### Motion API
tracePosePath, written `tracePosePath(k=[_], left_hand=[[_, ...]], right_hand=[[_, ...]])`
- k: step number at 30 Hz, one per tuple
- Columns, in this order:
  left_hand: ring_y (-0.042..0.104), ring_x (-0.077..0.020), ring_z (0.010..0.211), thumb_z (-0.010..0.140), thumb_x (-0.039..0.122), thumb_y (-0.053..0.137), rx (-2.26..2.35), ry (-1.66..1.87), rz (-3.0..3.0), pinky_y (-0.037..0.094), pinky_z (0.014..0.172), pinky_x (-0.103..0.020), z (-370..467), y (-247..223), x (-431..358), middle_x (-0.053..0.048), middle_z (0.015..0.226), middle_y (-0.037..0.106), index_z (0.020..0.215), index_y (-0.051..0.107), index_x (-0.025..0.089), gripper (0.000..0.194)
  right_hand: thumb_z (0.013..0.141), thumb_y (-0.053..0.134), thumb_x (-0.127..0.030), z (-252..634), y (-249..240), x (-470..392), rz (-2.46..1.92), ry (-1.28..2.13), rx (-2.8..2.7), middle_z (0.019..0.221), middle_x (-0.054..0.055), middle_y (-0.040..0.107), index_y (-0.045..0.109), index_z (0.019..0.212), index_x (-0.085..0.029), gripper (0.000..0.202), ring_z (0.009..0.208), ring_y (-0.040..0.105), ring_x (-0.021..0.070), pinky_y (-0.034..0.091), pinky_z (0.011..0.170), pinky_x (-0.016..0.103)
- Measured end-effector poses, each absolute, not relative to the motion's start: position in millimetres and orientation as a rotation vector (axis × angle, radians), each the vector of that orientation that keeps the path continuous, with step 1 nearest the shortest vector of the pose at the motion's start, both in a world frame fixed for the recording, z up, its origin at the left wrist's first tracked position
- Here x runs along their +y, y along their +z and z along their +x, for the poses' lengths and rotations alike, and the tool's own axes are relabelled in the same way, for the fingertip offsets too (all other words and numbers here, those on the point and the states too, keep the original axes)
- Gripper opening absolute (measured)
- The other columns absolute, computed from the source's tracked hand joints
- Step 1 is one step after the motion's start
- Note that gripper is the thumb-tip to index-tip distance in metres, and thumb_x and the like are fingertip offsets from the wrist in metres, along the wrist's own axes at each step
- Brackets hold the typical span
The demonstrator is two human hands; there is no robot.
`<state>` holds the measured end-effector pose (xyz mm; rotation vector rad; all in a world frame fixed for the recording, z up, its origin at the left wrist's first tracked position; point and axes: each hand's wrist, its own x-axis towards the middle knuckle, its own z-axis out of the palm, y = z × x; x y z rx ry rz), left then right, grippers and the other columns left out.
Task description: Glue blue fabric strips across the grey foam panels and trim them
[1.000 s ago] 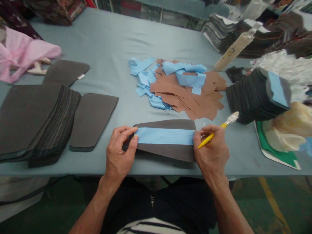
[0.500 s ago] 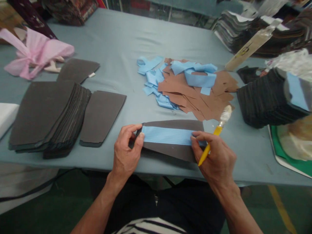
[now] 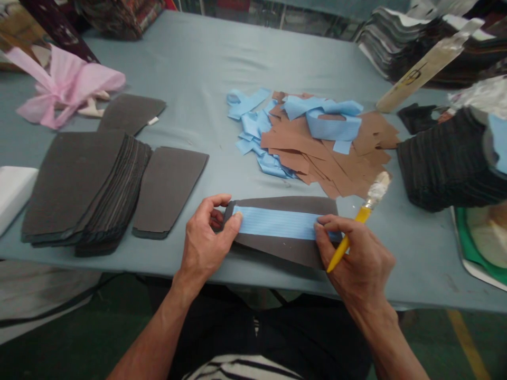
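Blue strip (image 3: 277,222) lying lengthwise on dark grey panel (image 3: 285,252), near table (image 3: 190,68) edge. Left hand (image 3: 212,232) pinching panel's left end, thumb on strip. Right hand (image 3: 356,253) gripping yellow-handled brush (image 3: 362,215), bristles up, touching strip's right end. Brown scraps (image 3: 289,143) beyond.

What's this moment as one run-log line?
left hand: thumb on blue strip | right hand: holds yellow brush, touches strip | blue strip: along dark panel

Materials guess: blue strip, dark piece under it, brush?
Blue strip: probably woven fabric or ribbon, fine lengthwise ribbing.
Dark piece: matte, maybe felt or coated board; even, shineless face.
Brush: smooth yellow handle, likely plastic or painted wood, solid even colour; silvery ferrule, probably metal; whitish bristles, fibre unclear.
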<state>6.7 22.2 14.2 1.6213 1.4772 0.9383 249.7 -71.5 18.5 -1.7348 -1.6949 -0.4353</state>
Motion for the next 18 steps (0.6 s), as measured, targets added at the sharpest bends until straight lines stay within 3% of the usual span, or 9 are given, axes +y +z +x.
tracePosePath(k=[5, 10, 18], left_hand=[[0.058, -0.0134, 0.064, 0.078, 0.047, 0.071, 1.459, 0.804, 1.642, 0.050, 0.065, -0.030, 4, 24, 39, -0.002, 0.096, 0.074, 0.116, 0.072, 0.018, 0.049], [0.057, -0.0110, 0.060, 0.076, 0.044, 0.073, 1.376, 0.744, 1.654, 0.048, 0.058, -0.027, -1, 27, 51, -0.003, 0.099, 0.073, 0.114, 0.071, 0.018, 0.046], [0.070, -0.0171, 0.079, 0.075, 0.040, 0.072, 1.298, 0.804, 1.556, 0.057, 0.070, -0.029, -9, 26, 56, -0.005, 0.097, 0.075, 0.116, 0.070, 0.016, 0.047]], right_hand=[[0.098, 0.074, -0.023, 249, 18, -71, -1.742, -0.428, -1.685, 0.094, 0.003, 0.084, 0.063, 0.095, -0.025, 0.012, 0.077, 0.079, 0.0200, 0.059, 0.070, 0.030], [0.097, 0.074, -0.024, 248, 18, -71, -1.763, -0.435, -1.676, 0.093, 0.002, 0.084, 0.064, 0.095, -0.025, 0.010, 0.074, 0.077, 0.0200, 0.056, 0.067, 0.030], [0.098, 0.073, -0.023, 248, 18, -70, -1.772, -0.465, -1.701, 0.091, 0.002, 0.084, 0.064, 0.095, -0.025, 0.010, 0.069, 0.073, 0.0195, 0.051, 0.063, 0.031]])
